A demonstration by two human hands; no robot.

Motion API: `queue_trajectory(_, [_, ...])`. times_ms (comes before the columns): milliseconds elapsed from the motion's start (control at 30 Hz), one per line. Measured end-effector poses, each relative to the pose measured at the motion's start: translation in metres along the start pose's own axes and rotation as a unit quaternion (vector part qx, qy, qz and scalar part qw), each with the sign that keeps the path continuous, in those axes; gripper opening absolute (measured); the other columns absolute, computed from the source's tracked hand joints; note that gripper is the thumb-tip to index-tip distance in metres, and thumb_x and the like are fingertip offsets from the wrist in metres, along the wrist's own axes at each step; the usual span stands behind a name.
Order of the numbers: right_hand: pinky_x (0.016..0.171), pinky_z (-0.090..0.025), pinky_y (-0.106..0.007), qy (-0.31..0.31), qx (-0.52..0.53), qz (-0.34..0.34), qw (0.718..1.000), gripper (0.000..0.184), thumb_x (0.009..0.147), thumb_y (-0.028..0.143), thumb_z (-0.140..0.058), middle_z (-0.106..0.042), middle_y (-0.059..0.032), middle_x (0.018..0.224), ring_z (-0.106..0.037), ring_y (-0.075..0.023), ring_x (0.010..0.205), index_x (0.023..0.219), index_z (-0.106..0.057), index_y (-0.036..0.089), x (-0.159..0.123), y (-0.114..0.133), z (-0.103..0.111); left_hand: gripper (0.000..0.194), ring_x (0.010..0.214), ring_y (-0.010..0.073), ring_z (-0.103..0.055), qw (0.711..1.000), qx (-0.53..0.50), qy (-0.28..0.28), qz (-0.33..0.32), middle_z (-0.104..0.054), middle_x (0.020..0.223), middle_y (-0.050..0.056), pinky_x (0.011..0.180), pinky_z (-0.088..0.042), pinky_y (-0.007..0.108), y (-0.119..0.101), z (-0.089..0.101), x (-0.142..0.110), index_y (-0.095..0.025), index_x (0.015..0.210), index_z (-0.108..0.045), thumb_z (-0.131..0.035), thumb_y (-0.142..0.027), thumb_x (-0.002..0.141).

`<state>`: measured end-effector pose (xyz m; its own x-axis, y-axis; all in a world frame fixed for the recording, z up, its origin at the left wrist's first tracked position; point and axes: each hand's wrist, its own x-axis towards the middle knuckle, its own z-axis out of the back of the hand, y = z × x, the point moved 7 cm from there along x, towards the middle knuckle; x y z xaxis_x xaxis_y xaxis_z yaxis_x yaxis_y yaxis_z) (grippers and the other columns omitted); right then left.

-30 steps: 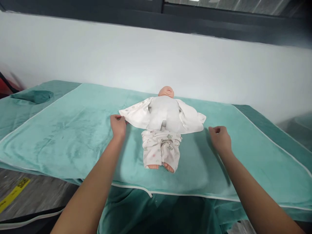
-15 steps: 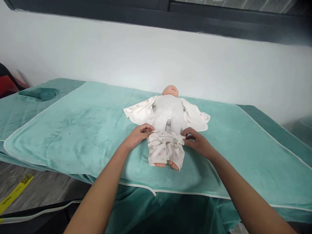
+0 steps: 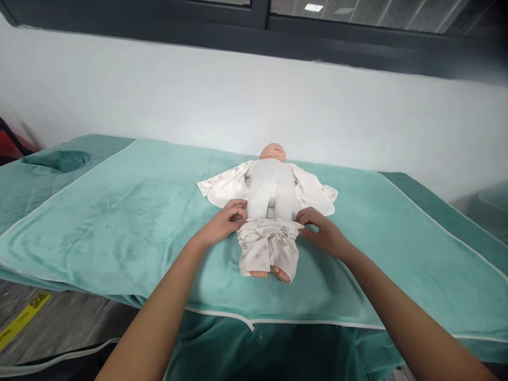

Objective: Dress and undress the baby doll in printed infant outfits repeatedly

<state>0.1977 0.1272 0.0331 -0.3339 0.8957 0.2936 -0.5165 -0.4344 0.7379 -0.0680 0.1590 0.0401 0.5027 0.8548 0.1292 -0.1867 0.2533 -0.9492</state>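
A baby doll (image 3: 273,180) with a pale grey cloth body lies on its back, feet toward me. White patterned baby pants (image 3: 257,248) cover its lower legs, the waistband around the thighs and the toes showing at the cuffs. My left hand (image 3: 228,219) pinches the waistband at its left end. At the right end, my right hand (image 3: 319,227) has its fingers closed on the same waistband. A white baby shirt (image 3: 228,185) is spread open beneath the doll's torso, its sleeves out to both sides.
The doll lies on a green sheet (image 3: 130,222) with white piping over a massage bed, whose face hole (image 3: 59,160) is at the left. A white wall (image 3: 159,90) and dark window frame (image 3: 190,32) stand behind. Yellow tape (image 3: 24,320) marks the floor.
The camera view has shifted slightly, so the scene sits a little lower and more left. Both hands stay at the waistband, and the pants look nearly the same.
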Motion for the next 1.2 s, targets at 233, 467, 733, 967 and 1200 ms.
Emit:
queue_trajectory(233, [0.078,-0.051,-0.034,-0.205,0.104,-0.084,0.969,0.023,0.080,0.042,-0.070,-0.064,-0.0050,0.103,-0.061,-0.0196,0.091,0.083,-0.057,0.024,0.004,-0.024,0.013,0.019,0.139,0.0258,-0.042,0.998,-0.047,-0.039,-0.024,-0.048,0.148,0.010,0.110,-0.037,0.044,-0.006,-0.003,0.018,-0.021,0.080,-0.054,-0.060,-0.038,0.088])
queue_trajectory(467, [0.059,-0.040,-0.028,-0.150,0.021,-0.170,0.974,0.030,0.078,0.050,-0.069,-0.053,0.0034,0.065,-0.048,-0.0146,0.061,0.078,-0.057,0.022,0.011,-0.052,0.013,0.015,0.101,0.0196,-0.061,0.987,0.008,-0.159,0.001,-0.068,0.105,0.005,0.090,-0.045,0.033,0.005,0.012,0.050,-0.022,0.081,-0.046,-0.052,-0.032,0.091])
queue_trajectory(733, [0.065,-0.040,-0.029,-0.057,0.035,-0.122,0.990,0.035,0.087,0.052,-0.058,-0.051,0.0019,0.071,-0.047,-0.0154,0.068,0.073,-0.052,0.022,0.018,-0.040,0.000,0.016,0.071,0.0137,-0.048,0.973,-0.024,-0.229,0.026,-0.051,0.073,-0.004,0.067,-0.040,0.025,0.042,-0.004,0.062,-0.022,0.080,-0.047,-0.055,-0.034,0.088])
queue_trajectory(967, [0.082,-0.045,-0.033,-0.031,0.105,-0.076,0.991,0.024,0.086,0.047,-0.064,-0.059,-0.0053,0.108,-0.055,-0.0205,0.097,0.087,-0.062,0.022,0.017,-0.036,0.006,0.022,0.081,0.0156,-0.058,0.974,-0.165,-0.136,0.070,-0.064,0.088,-0.001,0.071,-0.047,0.026,0.052,-0.012,0.058,-0.021,0.094,-0.059,-0.065,-0.038,0.082])
queue_trajectory(1200, [0.062,-0.038,-0.028,-0.160,0.164,-0.148,0.962,0.030,0.084,0.049,-0.066,-0.053,0.0030,0.069,-0.046,-0.0135,0.065,0.080,-0.060,0.021,0.025,-0.047,0.001,0.018,0.079,0.0141,-0.055,0.979,-0.098,-0.175,0.030,-0.062,0.085,-0.002,0.070,-0.044,0.024,0.043,-0.007,0.055,-0.021,0.090,-0.059,-0.067,-0.033,0.079])
